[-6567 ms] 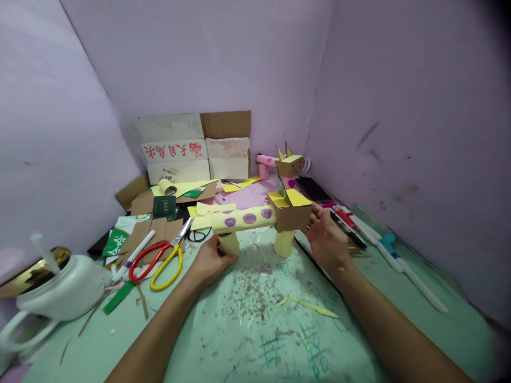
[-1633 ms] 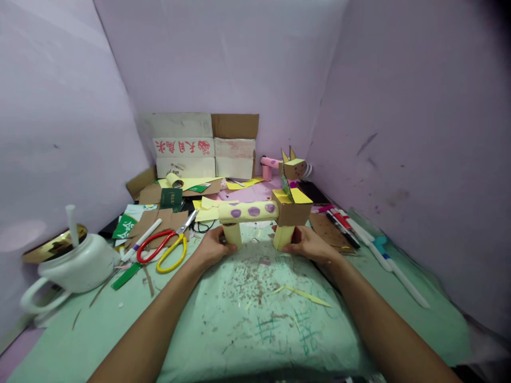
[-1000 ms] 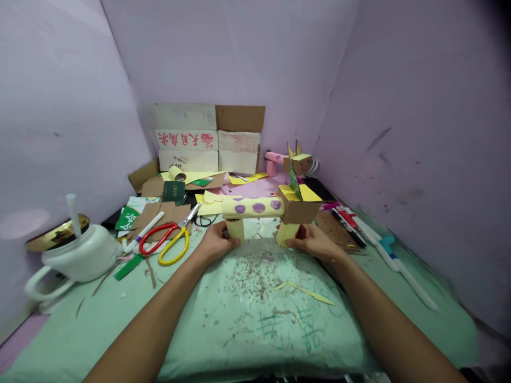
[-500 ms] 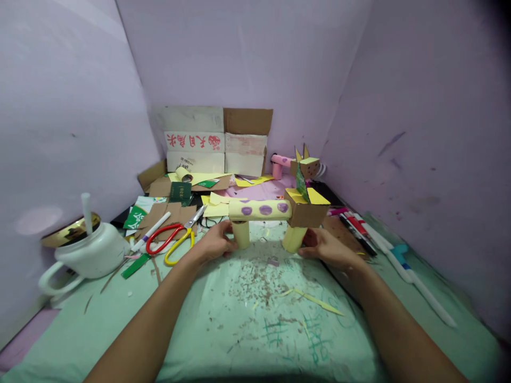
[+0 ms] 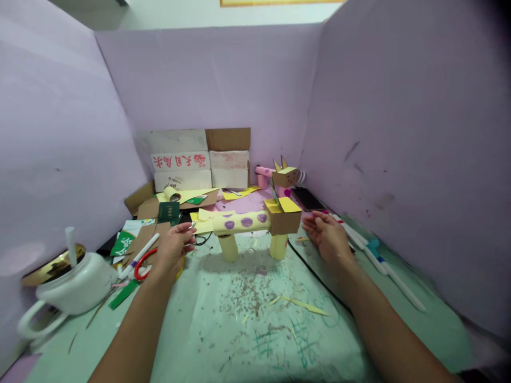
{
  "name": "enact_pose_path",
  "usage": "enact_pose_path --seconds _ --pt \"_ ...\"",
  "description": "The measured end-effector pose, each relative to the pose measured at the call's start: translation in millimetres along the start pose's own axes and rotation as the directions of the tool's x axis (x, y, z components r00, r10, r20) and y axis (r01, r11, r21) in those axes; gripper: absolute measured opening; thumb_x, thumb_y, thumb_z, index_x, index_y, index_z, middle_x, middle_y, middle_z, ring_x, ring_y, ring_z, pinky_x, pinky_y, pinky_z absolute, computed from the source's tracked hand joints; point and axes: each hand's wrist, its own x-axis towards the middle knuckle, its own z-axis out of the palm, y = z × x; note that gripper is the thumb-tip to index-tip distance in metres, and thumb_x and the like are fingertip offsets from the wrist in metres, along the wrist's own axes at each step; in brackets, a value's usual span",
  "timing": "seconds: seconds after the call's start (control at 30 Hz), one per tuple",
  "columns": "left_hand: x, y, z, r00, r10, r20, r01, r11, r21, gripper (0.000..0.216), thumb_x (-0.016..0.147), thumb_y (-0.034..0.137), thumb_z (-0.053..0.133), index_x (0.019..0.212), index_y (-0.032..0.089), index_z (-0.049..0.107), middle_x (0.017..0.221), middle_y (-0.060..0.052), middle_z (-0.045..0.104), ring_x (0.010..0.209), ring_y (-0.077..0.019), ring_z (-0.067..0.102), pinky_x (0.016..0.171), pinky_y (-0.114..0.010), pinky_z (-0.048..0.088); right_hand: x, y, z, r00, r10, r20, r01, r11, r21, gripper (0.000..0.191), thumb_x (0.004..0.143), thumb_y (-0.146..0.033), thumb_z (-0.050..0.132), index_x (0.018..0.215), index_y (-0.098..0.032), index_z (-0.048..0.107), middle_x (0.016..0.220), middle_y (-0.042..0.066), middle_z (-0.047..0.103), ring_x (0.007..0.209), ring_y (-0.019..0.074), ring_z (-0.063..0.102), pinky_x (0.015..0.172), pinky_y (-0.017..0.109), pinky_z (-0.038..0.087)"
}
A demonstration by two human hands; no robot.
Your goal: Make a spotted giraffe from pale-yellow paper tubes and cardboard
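A yellow paper-tube animal (image 5: 241,222) with purple spots stands upright on two tube legs in the middle of the table. Its head is a brown cardboard box (image 5: 285,222) with yellow flaps and a green piece on top. To its left my left hand (image 5: 173,249) hovers open, apart from the model, partly covering the scissors (image 5: 140,266) with red and yellow handles. My right hand (image 5: 329,239) is open on the other side, fingers stretched toward the box head without touching it.
Behind stands a similar pink model (image 5: 265,171) with a box head, beside a dark phone (image 5: 308,199). A flattened carton (image 5: 181,162) leans at the back. A white teapot-shaped mug (image 5: 75,287) stands left; markers (image 5: 399,284) lie right. Paper strips and crumbs litter the green cloth (image 5: 223,340).
Both hands have let go of the yellow model's legs and moved apart, outward to each side. The model stays standing. The view has tilted upward and shifted.
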Motion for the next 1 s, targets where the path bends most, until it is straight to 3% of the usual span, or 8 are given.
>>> enact_pose_path --seconds 0.2,0.43,0.57,0.67,0.73,0.8,0.9,1.0 --pt "-1 -1 1 0.999 -0.041 0.005 0.041 0.998 -0.042 0.027 0.065 0.003 0.062 0.089 0.015 0.059 0.089 -0.005 0.064 0.057 -0.0074 0.055 0.047 -0.018 0.044 -5 0 9 0.999 -0.006 -0.037 0.01 0.994 0.108 0.014 0.075 -0.036 0.064 0.082 -0.025 0.06 0.07 0.0 0.067 0.065 0.0162 0.066 0.064 0.031 0.057" --pt "-2 -6 2 0.992 -0.062 0.112 0.061 0.998 0.007 0.036 0.058 0.011 0.071 0.093 0.015 0.061 0.089 -0.004 0.063 0.071 -0.0116 0.059 0.056 -0.021 0.047 -7 -2 10 1.0 -0.003 0.017 0.0 0.987 0.158 0.023 0.077 -0.047 0.063 0.081 -0.024 0.062 0.072 0.001 0.07 0.072 0.0189 0.067 0.07 0.034 0.056" --pt "-7 -8 8 0.973 -0.074 0.217 0.059 0.995 0.074 0.043 0.049 0.012 0.074 0.09 0.014 0.062 0.086 -0.005 0.064 0.068 -0.0135 0.06 0.054 -0.022 0.046 -14 -8 16 0.99 -0.02 0.141 -0.001 0.99 0.141 0.039 0.071 -0.059 0.067 0.091 -0.026 0.062 0.087 0.004 0.072 0.089 0.023 0.068 0.081 0.038 0.054" --pt "-13 -11 16 0.944 -0.051 0.326 0.01 0.992 0.125 0.043 0.043 0.011 0.073 0.085 0.013 0.065 0.089 -0.006 0.066 0.057 -0.0122 0.056 0.045 -0.022 0.038 -25 -13 24 0.961 -0.05 0.273 0.022 0.994 0.105 0.062 0.056 -0.058 0.08 0.105 -0.026 0.061 0.11 0.009 0.069 0.111 0.0282 0.062 0.091 0.041 0.05" --pt "-16 -16 22 0.923 -0.014 0.383 -0.042 0.99 0.136 0.041 0.041 0.01 0.071 0.082 0.013 0.067 0.091 -0.006 0.068 0.051 -0.0101 0.052 0.043 -0.022 0.035 -32 -16 29 0.923 -0.068 0.378 0.049 0.997 0.061 0.081 0.044 -0.052 0.088 0.114 -0.024 0.059 0.124 0.012 0.064 0.12 0.0316 0.056 0.096 0.042 0.047" --pt "-16 -23 29 0.913 0.018 0.408 -0.082 0.987 0.138 0.042 0.04 0.01 0.071 0.081 0.013 0.067 0.089 -0.005 0.069 0.05 -0.0099 0.05 0.045 -0.023 0.036 -38 -18 33 0.862 -0.08 0.5 0.088 0.996 0.007 0.092 0.041 -0.051 0.09 0.122 -0.024 0.055 0.133 0.014 0.059 0.125 0.0333 0.052 0.099 0.043 0.044" --pt "-14 -38 39 0.916 0.055 0.397 -0.118 0.984 0.134 0.043 0.039 0.01 0.07 0.082 0.014 0.066 0.082 -0.004 0.069 0.056 -0.0135 0.054 0.052 -0.026 0.042 -42 -20 36 0.793 -0.075 0.605 0.141 0.988 -0.062 0.092 0.048 -0.057 0.086 0.126 -0.023 0.05 0.133 0.015 0.058 0.124 0.0338 0.053 0.097 0.043 0.045" --pt "-12 -50 45 0.918 0.083 0.388 -0.139 0.983 0.118 0.039 0.042 0.014 0.069 0.081 0.015 0.065 0.078 -0.002 0.068 0.064 -0.017 0.058 0.06 -0.028 0.046 -39 -18 34 0.807 -0.043 0.589 0.137 0.984 -0.116 0.081 0.052 -0.054 0.086 0.118 -0.022 0.054 0.123 0.014 0.065 0.114 0.0338 0.059 0.09 0.041 0.049"
